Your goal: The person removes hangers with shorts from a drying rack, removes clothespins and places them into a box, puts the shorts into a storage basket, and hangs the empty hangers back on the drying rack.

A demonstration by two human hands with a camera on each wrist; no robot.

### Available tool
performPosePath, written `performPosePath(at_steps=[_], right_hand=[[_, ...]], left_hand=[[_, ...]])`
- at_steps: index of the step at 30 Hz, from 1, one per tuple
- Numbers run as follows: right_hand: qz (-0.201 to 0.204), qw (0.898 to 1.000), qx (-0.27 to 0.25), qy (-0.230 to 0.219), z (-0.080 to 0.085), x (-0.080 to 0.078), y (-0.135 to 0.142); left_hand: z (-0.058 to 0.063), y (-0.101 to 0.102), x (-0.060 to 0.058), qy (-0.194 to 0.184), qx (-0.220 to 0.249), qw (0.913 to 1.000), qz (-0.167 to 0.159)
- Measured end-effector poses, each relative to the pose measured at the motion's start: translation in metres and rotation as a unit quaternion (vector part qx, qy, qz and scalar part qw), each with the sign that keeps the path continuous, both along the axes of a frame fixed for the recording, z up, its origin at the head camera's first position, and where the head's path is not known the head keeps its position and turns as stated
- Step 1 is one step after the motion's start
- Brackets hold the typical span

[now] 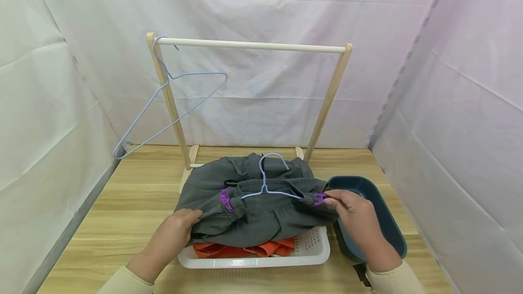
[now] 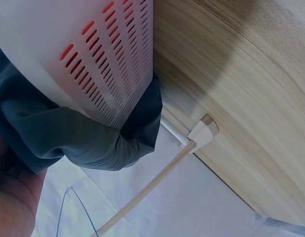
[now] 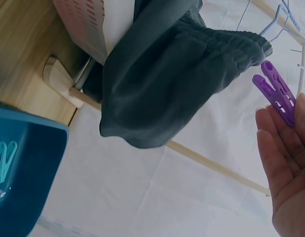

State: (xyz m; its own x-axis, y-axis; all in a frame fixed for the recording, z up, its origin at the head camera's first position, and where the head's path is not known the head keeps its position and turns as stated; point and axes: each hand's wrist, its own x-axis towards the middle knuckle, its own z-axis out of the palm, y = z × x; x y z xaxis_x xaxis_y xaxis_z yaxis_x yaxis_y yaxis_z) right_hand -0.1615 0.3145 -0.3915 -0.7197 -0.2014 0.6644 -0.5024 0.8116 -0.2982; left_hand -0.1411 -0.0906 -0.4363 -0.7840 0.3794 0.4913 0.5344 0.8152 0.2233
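Note:
Dark grey pants (image 1: pixel 261 219) with an elastic waistband lie bunched over a white basket (image 1: pixel 314 257). A light blue wire hanger (image 1: pixel 264 180) sits at the waistband, its hook pointing up. One purple clothespin (image 1: pixel 225 200) is clipped on the left part of the waistband. At the waistband's right end, my right hand (image 1: pixel 355 214) pinches a second purple clothespin (image 3: pixel 281 94) between thumb and fingers, its tips right by the fabric edge in the right wrist view. My left hand (image 1: pixel 173 232) grips the pants' cloth at the left side, fingertips partly hidden by the folds.
Behind the basket stands a wooden rack with a white rail (image 1: pixel 249 45); another blue hanger (image 1: pixel 169 76) hangs at its left end. Orange cloth (image 1: pixel 265 248) lies in the basket. A dark blue bin (image 1: pixel 394 230) at right holds a teal clothespin (image 3: pixel 5 160). White curtains surround the table.

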Motion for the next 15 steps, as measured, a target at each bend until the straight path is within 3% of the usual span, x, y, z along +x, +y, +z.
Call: performPosePath(at_steps=[8, 15], right_hand=[[-0.013, 1.0, -0.004, 0.0, 0.006, -0.002, 0.011], [-0.043, 0.997, -0.008, -0.059, 0.007, -0.004, 0.025]], left_hand=[[-0.001, -0.001, 0.0, 0.009, 0.001, 1.0, -0.002], [-0.004, -0.002, -0.001, 0.03, 0.011, 0.9994, -0.016]])
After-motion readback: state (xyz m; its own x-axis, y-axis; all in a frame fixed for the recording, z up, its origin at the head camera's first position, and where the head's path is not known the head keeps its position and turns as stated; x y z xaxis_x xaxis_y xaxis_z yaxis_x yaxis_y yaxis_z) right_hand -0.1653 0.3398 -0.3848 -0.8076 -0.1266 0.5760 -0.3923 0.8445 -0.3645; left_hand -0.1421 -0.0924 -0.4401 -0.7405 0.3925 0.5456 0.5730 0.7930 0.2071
